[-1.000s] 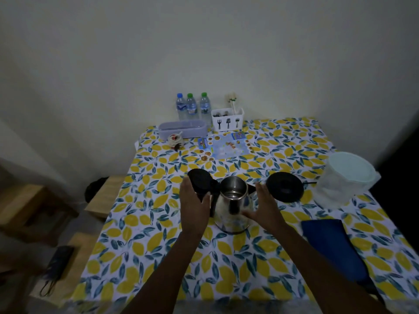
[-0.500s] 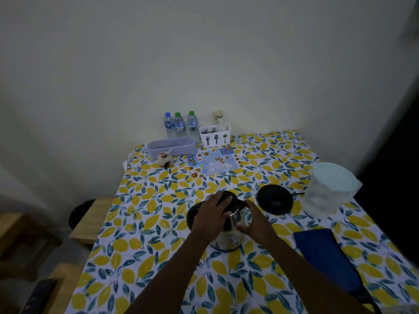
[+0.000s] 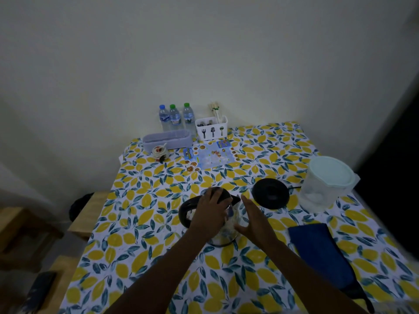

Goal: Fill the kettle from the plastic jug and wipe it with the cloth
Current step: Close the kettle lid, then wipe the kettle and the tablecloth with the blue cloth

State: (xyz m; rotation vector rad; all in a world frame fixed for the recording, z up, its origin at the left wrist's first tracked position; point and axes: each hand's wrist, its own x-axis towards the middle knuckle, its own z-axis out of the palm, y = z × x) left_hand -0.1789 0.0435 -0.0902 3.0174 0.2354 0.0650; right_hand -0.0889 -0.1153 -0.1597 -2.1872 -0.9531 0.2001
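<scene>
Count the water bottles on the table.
3. All stand in a row at the far edge by the wall: blue-capped bottle leftmost, green-capped bottle in the middle, second green-capped bottle beside the cutlery holder.

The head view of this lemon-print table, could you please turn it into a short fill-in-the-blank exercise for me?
1. The left hand rests on the black lid of the ____.
2. The plastic jug stands to the right of the round black ____.
3. The folded cloth on the tablecloth is dark ____.
4. Against the wall stand ____ water bottles.

Missing words: kettle; base; blue; three
</scene>
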